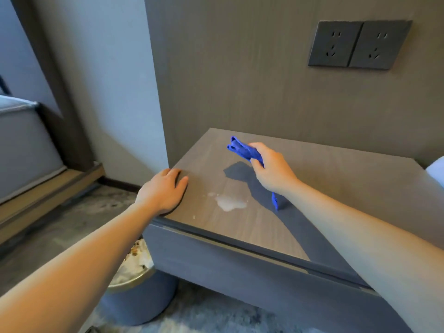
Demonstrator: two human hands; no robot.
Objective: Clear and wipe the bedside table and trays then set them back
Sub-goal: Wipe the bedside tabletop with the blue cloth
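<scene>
Grey wood-grain worktop (336, 188): right hand (269, 169), grip closed on a crumpled blue cloth (242, 150), hovers above; left hand (163, 191) flat at nine o'clock; cloth likely best spread over milky six o'clock puddle (229, 203).

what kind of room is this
Probably a hotel bedroom: a bedside table under two wall sockets, what looks like white bedding at its right edge, and a waste bin beside it. The right hand holds a blue cloth above a spill.
</scene>
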